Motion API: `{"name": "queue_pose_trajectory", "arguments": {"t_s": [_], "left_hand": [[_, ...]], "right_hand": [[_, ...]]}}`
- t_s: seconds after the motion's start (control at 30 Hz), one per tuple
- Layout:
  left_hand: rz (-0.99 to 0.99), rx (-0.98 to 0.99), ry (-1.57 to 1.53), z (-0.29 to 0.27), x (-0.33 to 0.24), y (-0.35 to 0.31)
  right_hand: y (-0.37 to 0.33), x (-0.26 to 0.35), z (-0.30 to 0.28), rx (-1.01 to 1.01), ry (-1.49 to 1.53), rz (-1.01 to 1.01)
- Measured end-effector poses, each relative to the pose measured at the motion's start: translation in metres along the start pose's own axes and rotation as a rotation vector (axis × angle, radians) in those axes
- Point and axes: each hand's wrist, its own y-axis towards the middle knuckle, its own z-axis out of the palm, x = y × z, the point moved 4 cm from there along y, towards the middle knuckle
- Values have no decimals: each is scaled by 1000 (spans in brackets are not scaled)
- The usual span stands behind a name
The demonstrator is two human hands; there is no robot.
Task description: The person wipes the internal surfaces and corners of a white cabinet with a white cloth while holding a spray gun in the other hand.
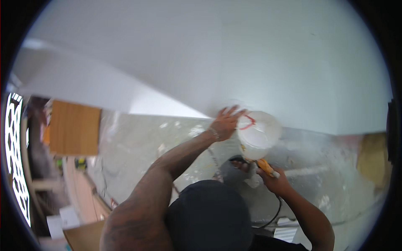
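A round, translucent white plastic tub with a red streak stands up against the white wall panel. My left hand is at the tub's left side, fingers spread and stretched out towards the panel; whether it also touches the tub is hard to tell. Just below the tub, my right hand is closed around an orange power tool with a dark part at its left. The tool's front end is hidden by the tub, so its exact kind does not show. A black cord hangs below the right hand.
The grey floor is spotted with white splashes. At the left are a brown wooden box and wooden boards. A yellowish sheet leans at the right. A dark rounded shape blocks the lower middle.
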Motion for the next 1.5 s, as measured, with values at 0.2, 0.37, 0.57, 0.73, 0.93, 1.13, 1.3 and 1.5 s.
{"name": "queue_pose_trajectory", "arguments": {"t_s": [0.2,0.37,0.57,0.73,0.93,1.13,1.3,1.5], "left_hand": [[-152,-59,-85,-7,-20,17],[-2,-78,-41,-19,-72,83],[161,-127,-156,-22,-152,156],[214,-135,-50,-22,-171,182],[230,-132,-121,-27,-164,175],[297,-100,-139,-31,-165,179],[355,-24,-122,-23,-161,180],[376,160,-4,-22,-162,185]], "right_hand": [[-24,-25,-47,-463,-163,-119],[-91,-49,-98,-895,-200,7],[-117,-92,-152,-1180,-10,214],[-124,-79,-211,-1281,123,216],[-122,-53,-258,-1207,537,60],[-126,-65,-274,-1133,763,21],[-122,-93,-288,-1056,854,-27],[-118,-103,-298,-1029,955,-99]]}}
